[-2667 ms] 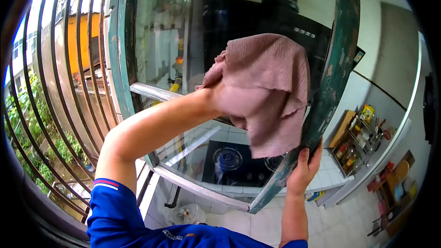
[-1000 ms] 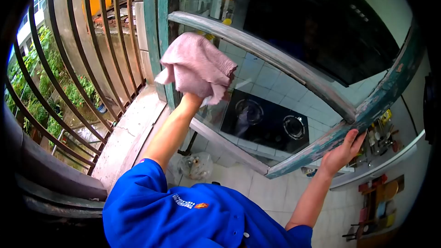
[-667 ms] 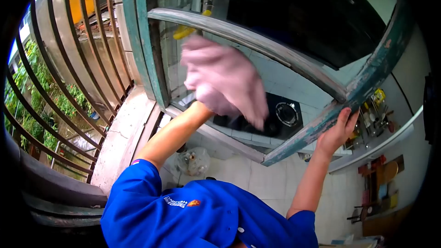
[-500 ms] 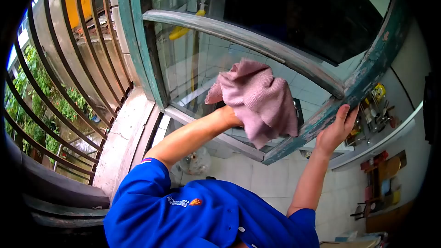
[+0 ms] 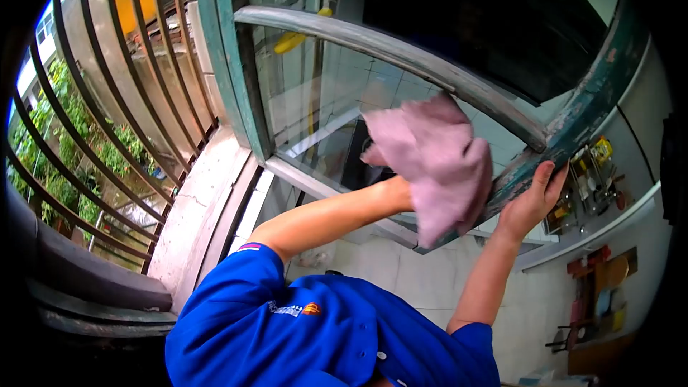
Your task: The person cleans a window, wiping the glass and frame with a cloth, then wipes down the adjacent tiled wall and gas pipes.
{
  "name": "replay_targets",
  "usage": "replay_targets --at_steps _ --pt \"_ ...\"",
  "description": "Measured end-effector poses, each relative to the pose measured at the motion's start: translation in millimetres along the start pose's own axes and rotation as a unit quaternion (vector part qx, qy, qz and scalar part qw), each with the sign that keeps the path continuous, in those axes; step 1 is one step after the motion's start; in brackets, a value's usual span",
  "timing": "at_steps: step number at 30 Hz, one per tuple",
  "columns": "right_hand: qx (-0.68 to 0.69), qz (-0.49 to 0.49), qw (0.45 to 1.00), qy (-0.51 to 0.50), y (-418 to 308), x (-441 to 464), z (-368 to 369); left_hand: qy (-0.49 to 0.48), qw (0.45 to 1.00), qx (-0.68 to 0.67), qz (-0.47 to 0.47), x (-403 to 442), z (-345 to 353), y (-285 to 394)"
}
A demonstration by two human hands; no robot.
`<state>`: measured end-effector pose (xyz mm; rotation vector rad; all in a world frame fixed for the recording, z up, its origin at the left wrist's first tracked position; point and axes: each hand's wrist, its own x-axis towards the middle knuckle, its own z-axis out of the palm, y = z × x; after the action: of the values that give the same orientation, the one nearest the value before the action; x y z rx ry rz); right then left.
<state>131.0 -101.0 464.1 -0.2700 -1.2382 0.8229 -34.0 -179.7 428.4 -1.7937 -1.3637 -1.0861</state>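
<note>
A crumpled pink cloth (image 5: 437, 165) drapes over my left hand (image 5: 403, 192), hiding the fingers. The cloth lies against the lower glass pane (image 5: 322, 93) of a window sash, near its right lower corner. My left arm reaches across from the lower left. My right hand (image 5: 532, 204) grips the outer edge of the worn green window frame (image 5: 573, 125), thumb on the near side, the other fingers partly hidden behind it. A grey wooden crossbar (image 5: 387, 50) separates the lower pane from the dark upper one.
Curved metal bars (image 5: 115, 100) and a concrete sill (image 5: 204, 201) are at the left, with plants (image 5: 64, 143) outside. At the right, kitchen utensils (image 5: 595, 175) and a wooden rack (image 5: 598, 279) stand beyond the frame. Pale floor tiles (image 5: 380, 279) show below.
My left hand has moved the cloth to the right along the pane, towards the frame's edge. My right hand stays on the frame. The whole view has shifted slightly.
</note>
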Motion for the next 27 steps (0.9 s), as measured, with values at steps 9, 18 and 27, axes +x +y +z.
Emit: replay_targets --at_steps 9,18,27 --pt "-0.021 -0.006 0.999 0.036 0.9 0.3 1.5 0.031 0.997 0.047 -0.052 -48.9 23.7 -75.6" --pt "-0.005 -0.010 1.000 0.021 1.4 -0.6 2.3 0.092 0.947 0.227 -0.207 -126.6 -49.1 -190.7" --pt "-0.025 -0.023 0.999 0.014 3.1 3.6 0.7 0.004 0.997 -0.078 0.029 -23.9 36.0 8.8"
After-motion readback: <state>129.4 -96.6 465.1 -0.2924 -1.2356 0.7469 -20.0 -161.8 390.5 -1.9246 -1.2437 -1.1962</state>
